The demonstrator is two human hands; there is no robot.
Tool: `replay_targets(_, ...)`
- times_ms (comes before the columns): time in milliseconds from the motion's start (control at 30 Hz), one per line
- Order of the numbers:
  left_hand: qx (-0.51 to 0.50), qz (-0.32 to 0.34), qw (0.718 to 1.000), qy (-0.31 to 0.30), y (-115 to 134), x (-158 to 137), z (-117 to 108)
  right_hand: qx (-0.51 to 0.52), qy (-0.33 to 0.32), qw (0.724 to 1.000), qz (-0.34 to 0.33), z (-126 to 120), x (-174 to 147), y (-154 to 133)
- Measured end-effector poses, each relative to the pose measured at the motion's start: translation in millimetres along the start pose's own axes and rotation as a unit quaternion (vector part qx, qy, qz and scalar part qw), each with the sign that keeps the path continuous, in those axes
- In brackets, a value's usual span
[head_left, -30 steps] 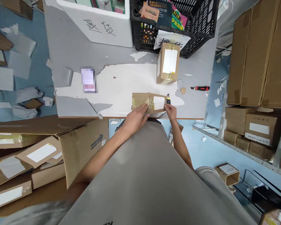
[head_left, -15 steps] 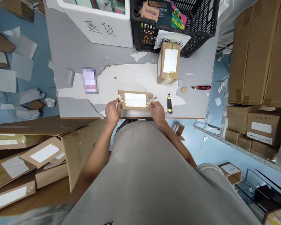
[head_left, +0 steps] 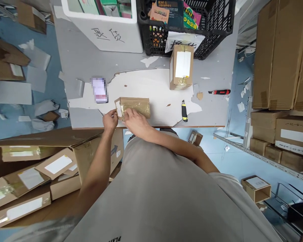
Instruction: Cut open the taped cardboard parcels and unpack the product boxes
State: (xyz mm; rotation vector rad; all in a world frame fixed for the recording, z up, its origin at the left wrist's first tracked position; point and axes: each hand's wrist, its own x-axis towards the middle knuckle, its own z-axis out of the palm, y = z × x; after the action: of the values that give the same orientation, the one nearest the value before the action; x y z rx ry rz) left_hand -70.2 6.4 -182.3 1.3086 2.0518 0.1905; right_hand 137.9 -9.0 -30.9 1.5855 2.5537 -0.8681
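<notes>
A flat brown cardboard parcel [head_left: 136, 106] wrapped in glossy tape lies near the front edge of the grey table [head_left: 78, 53]. My left hand [head_left: 110, 120] pinches its left end. My right hand [head_left: 135, 121] reaches across and presses on the parcel's near left side. A yellow and black utility knife [head_left: 183, 111] lies on the table to the right of the parcel, apart from both hands.
A taller taped box [head_left: 181, 67] stands behind the knife, a red cutter [head_left: 219, 92] to its right. A white foam bin [head_left: 103, 23] and black crate [head_left: 189, 23] sit at the back. Cardboard parcels [head_left: 27, 181] pile at my left, box stacks [head_left: 280, 57] at my right.
I put down the yellow knife, took the parcel in both hands, moved it left and turned it so the white label no longer shows. My right hand crossed to its left side.
</notes>
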Motion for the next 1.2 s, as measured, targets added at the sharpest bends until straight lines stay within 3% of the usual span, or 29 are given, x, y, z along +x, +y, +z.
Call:
replay_targets(133,-0.038,0.004,0.999,0.017,7,-8,3,0.042,-0.001,0.998,0.039,1,-21,33)
replay_targets(233,-0.082,-0.015,0.996,0.025,18,-15,6,0.107,0.050,0.988,0.101,14,-41,72)
replay_targets(400,-0.119,-0.014,0.993,-0.013,52,-24,19,0.196,0.109,0.944,0.240,48,-60,153)
replay_targets(533,-0.084,0.014,0.996,-0.038,71,-34,28,0.254,0.127,0.911,0.298,68,-73,190)
replay_targets(700,-0.101,0.003,0.994,-0.044,51,-56,32,0.339,0.128,0.881,0.305,87,-105,189)
replay_targets(933,-0.131,-0.076,0.987,-0.060,11,-94,46,0.359,0.053,0.880,0.306,110,-147,170)
replay_targets(1067,-0.125,-0.094,0.986,-0.058,7,-108,51,0.341,0.017,0.878,0.334,118,-154,166)
replay_targets(1200,-0.145,-0.091,0.984,-0.047,12,-107,50,0.356,0.051,0.881,0.307,115,-150,170)
